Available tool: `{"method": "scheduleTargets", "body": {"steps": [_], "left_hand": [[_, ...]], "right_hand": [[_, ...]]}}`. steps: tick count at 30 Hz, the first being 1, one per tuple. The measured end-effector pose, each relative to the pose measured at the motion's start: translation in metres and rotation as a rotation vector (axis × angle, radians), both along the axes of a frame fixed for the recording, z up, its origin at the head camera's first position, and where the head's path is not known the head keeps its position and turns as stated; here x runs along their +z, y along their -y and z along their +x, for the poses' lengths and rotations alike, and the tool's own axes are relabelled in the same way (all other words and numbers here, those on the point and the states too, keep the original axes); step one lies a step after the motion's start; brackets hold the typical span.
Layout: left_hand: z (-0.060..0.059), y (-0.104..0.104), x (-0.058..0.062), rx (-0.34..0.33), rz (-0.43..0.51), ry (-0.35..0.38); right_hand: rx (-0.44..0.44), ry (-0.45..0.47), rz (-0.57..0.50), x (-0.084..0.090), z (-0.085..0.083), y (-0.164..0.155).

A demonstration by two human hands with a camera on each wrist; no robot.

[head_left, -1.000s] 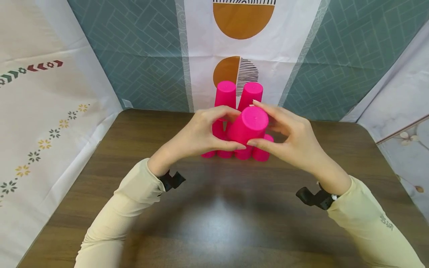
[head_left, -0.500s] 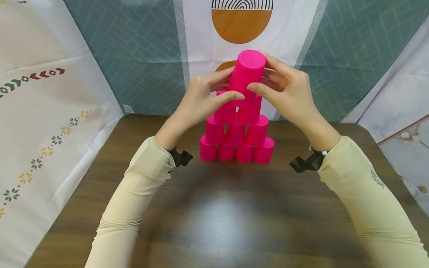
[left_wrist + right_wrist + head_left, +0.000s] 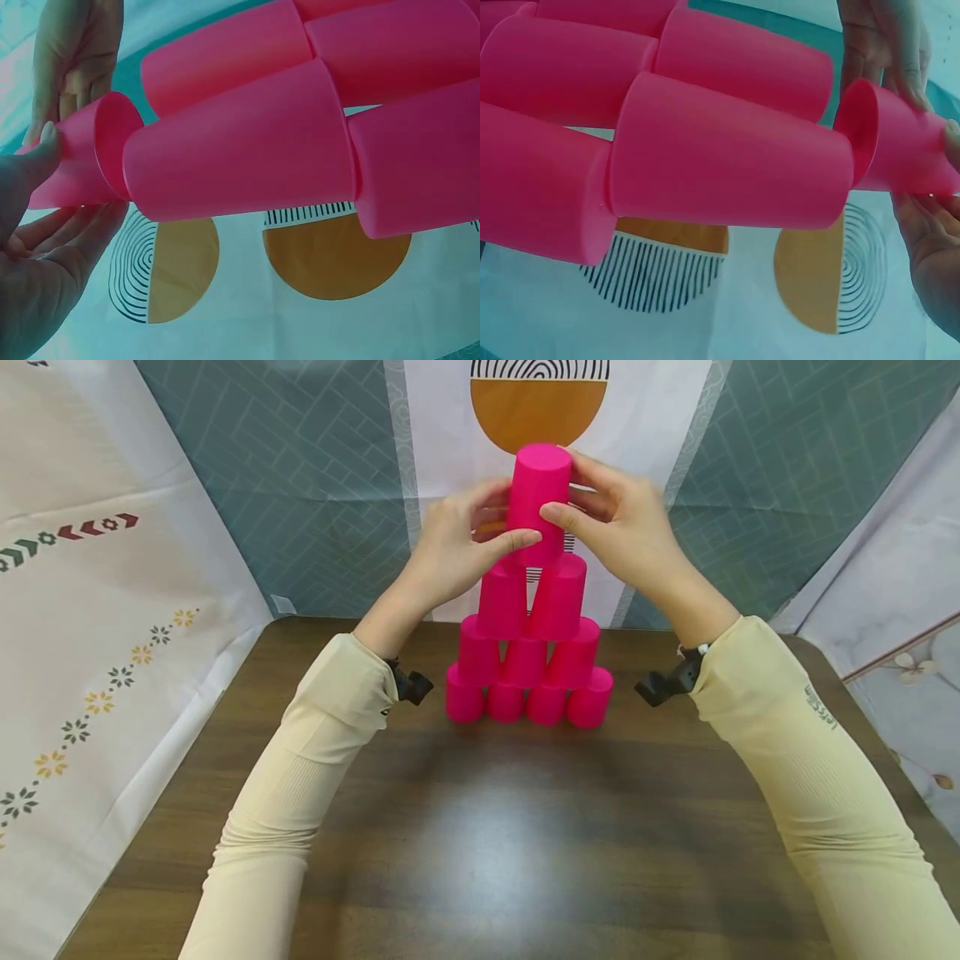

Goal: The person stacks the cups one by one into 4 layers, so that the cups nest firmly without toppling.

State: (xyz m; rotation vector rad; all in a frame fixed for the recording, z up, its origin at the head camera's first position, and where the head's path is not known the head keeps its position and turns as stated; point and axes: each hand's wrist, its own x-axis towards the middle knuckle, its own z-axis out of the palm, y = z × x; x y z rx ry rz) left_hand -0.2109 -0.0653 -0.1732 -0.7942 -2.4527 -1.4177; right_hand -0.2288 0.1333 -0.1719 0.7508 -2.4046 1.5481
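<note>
An upside-down pink cup (image 3: 538, 497) is held at the top of a stack of similar pink cups. My left hand (image 3: 456, 545) grips its left side, thumb across the front. From the right, my right hand (image 3: 621, 531) holds the same cup between thumb and fingers. Just below stand two side-by-side cups, the left one (image 3: 503, 602) and the right one (image 3: 558, 597). In the left wrist view the held cup (image 3: 71, 161) has its open rim right at an upper cup (image 3: 240, 150); whether it rests fully there I cannot tell.
Under those two cups is a row of three (image 3: 525, 662), then a wider bottom row (image 3: 506, 702) on the brown wooden table (image 3: 480, 827). A patterned cloth (image 3: 330, 485) hangs close behind the stack. White cloths (image 3: 97, 635) line the sides.
Both hands have raised the held cup from in front of the stack to above its two upper cups. Since half a second ago it has shifted slightly left and away, and stands more upright.
</note>
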Motion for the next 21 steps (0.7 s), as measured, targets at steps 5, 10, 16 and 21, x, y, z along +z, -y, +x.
{"method": "scheduleTargets", "body": {"steps": [5, 10, 16, 21], "left_hand": [[-0.019, 0.0, -0.014, 0.025, -0.021, 0.001], [-0.022, -0.004, -0.017, 0.016, -0.022, -0.002], [-0.021, -0.006, -0.017, 0.009, -0.021, 0.013], [-0.019, -0.002, -0.017, -0.012, 0.008, 0.025]], "right_hand": [[-0.031, 0.038, 0.077, -0.003, -0.006, -0.003], [-0.047, 0.066, 0.112, -0.005, -0.007, -0.009], [-0.046, 0.082, 0.095, -0.009, -0.005, -0.014], [-0.065, 0.098, 0.078, -0.012, 0.001, -0.014]]}}
